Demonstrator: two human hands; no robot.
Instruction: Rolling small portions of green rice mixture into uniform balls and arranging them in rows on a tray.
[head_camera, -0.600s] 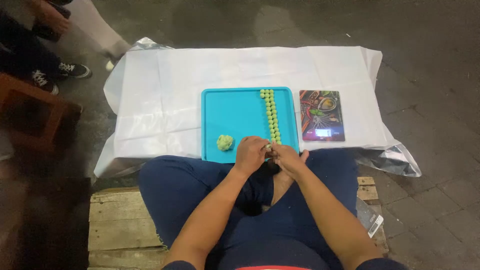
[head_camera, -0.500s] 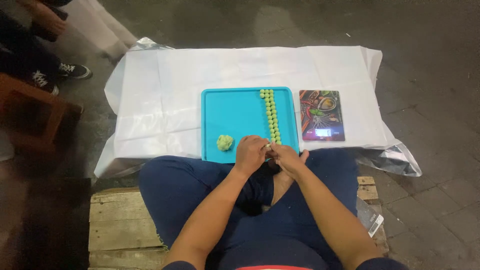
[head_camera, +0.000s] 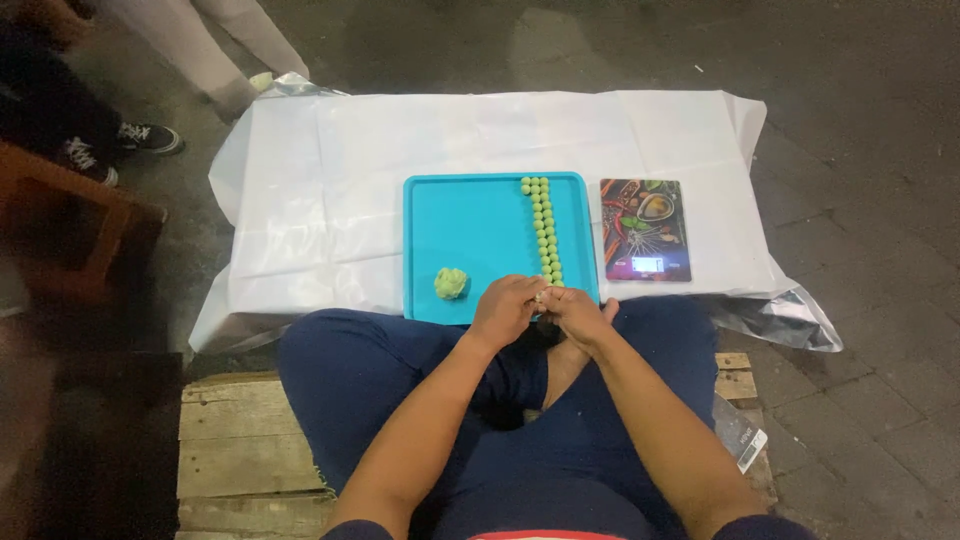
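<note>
Both hands met at the near edge of the tray (head_camera: 440, 200): the left hand (head_camera: 508, 308) and right hand (head_camera: 578, 312) pinched a small pale bit of dough (head_camera: 540, 295) between closed fingertips. Rolling it gently would probably match the balls (head_camera: 544, 228) lined up beside the lump (head_camera: 451, 283).
</note>
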